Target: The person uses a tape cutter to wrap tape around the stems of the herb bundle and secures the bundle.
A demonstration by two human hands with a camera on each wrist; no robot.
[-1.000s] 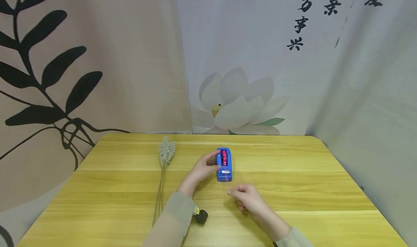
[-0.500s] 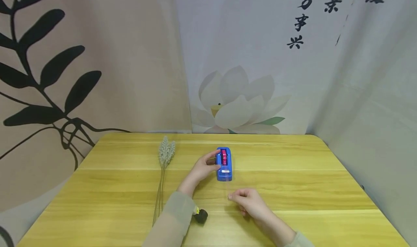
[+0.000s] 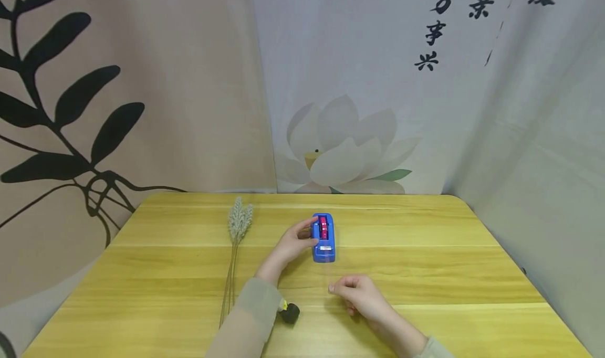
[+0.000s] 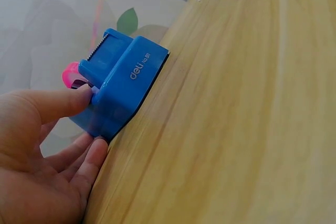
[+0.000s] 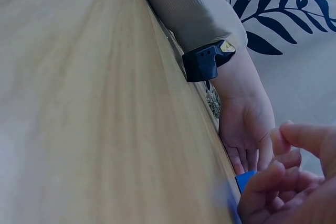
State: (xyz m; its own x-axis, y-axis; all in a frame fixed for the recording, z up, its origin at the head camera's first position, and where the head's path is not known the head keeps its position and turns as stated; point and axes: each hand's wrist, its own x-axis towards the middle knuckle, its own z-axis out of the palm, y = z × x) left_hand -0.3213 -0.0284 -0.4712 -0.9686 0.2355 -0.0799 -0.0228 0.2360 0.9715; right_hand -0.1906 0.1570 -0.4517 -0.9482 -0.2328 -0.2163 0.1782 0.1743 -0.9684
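A blue tape dispenser [image 3: 324, 253] with a pink core stands on the wooden table. My left hand [image 3: 292, 243] grips its left side, thumb near the front and fingers toward the back. In the left wrist view the dispenser [image 4: 126, 77] shows its serrated cutter, and the left hand [image 4: 47, 140] holds it low along the side. Closer to me, my right hand [image 3: 361, 294] pinches the end of a clear strip of tape [image 3: 329, 274] between thumb and forefinger. That strip stretches from the dispenser's front to the fingertips. The right hand [image 5: 294, 177] has its other fingers curled.
Dried grass stems [image 3: 240, 224] with pale heads lie to the left of the left forearm. A black wrist camera [image 3: 289, 314] is strapped to the left wrist. Printed curtains [image 3: 345, 85] hang behind the wooden table [image 3: 425, 253] and along its sides.
My right hand has drawn slightly toward me, away from the dispenser, and the tape strip between them has grown longer. The left hand stays on the dispenser.
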